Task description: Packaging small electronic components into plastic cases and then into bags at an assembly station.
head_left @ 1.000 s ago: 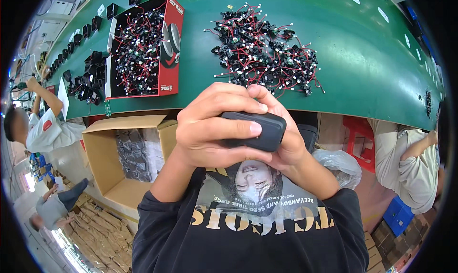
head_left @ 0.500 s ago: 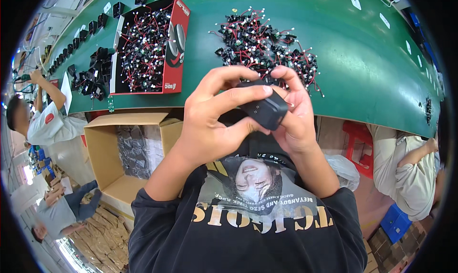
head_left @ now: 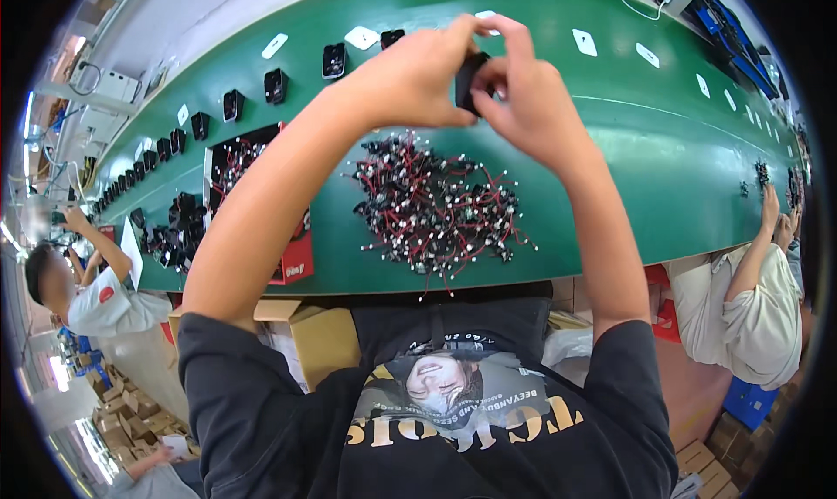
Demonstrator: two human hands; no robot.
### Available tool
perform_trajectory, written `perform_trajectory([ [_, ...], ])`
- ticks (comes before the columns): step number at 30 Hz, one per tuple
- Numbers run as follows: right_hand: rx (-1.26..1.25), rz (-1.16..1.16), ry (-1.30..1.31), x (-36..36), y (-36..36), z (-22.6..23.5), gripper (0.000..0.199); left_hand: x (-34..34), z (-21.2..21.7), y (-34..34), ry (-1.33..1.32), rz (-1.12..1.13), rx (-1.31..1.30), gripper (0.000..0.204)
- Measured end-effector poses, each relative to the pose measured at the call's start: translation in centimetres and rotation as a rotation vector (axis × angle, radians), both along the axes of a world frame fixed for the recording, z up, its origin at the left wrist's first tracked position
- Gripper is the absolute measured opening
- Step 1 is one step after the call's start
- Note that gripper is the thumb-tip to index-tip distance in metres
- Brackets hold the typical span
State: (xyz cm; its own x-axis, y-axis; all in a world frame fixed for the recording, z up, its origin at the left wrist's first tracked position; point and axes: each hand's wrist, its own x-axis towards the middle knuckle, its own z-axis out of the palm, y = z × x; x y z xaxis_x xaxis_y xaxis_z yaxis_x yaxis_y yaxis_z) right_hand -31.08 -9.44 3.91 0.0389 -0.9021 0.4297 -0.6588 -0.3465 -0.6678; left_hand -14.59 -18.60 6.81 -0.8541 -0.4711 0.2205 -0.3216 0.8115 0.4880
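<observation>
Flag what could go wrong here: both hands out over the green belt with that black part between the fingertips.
1. The small black part is pinched only by the fingertips of the left hand and right hand, arms stretched out; it could slip and drop onto the green belt.
2. The pile of red-and-black wired parts lies right under the forearms; a lowered arm might snag wires or scatter pieces.

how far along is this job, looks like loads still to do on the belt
Done: a row of small black parts sits spaced along the green belt. In hand: the left hand and right hand hold one black part over the belt. Left: a big pile of red and black wired pieces, plus more in the open box.
</observation>
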Motion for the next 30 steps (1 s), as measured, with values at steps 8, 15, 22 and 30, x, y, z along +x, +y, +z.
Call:
perform_trajectory([
  [8,0.131,0.004,0.241,-2.4,-12.9,-5.8,0.066,-2.7,-8.3,-10.5,0.037,0.112,0.011,0.058],
  [15,0.078,0.144,0.373,-2.5,-16.4,-6.4,0.07,-3.0,-9.3,-12.3,-0.065,0.185,0.084,0.044],
  [22,0.025,0.121,0.438,-2.4,-18.0,-7.0,0.071,-4.2,-8.4,-12.5,-0.133,0.379,0.12,0.023],
  [30,0.081,0.154,0.46,-2.4,-17.9,-7.6,0.075,-3.5,-9.7,-12.8,-0.168,0.349,0.196,0.036],
])
